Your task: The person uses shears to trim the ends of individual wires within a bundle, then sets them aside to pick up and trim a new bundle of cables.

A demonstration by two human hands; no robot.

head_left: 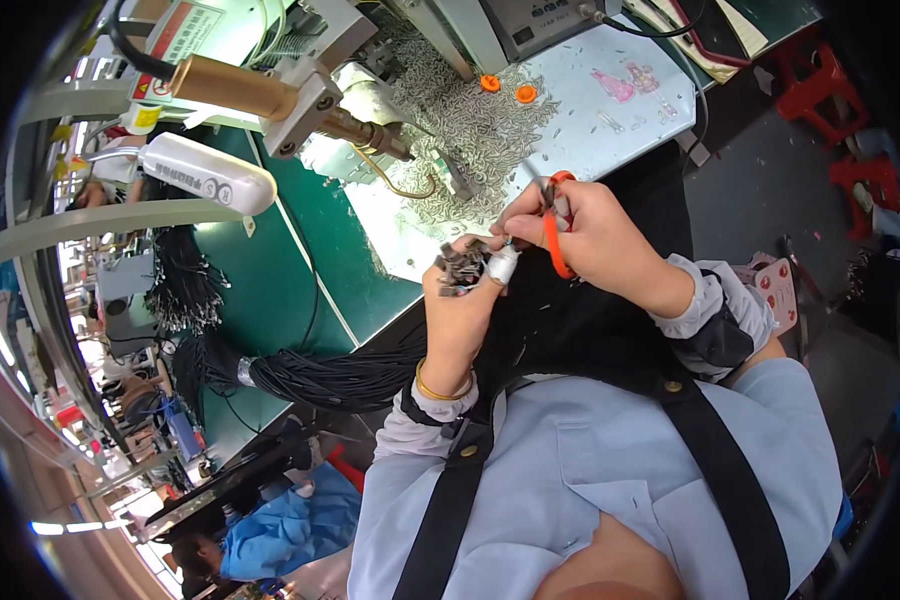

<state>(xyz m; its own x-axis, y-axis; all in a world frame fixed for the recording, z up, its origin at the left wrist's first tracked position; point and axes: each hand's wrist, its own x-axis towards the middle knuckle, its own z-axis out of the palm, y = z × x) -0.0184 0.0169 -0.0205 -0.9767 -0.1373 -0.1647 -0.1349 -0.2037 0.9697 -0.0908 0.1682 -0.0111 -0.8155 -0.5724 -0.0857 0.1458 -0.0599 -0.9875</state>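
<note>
My left hand point(457, 320) is closed round a cluster of small metal connectors point(460, 268), their ends sticking out between the fingers. White tape or a white cover point(503, 264) wraps its thumb tip. Orange-handled scissors point(556, 245) sit in my right hand point(607, 240), with the dark blades pointing up and away past the fingers. The right thumb and fingertips meet the left hand's fingertips at the connectors; what they pinch there is too small to make out. Beyond both hands, a large heap of small metal pieces point(460, 130) covers part of the pale work surface point(610, 135).
A machine with a brass-coloured cylinder point(235, 88) overhangs the heap at left. A white lamp-like tube point(208, 174) hangs nearby. Two orange rings point(526, 93) and pink scraps point(613, 86) lie on the surface. Black cables point(340, 378) run beside my left arm. Red stools point(820, 90) stand right.
</note>
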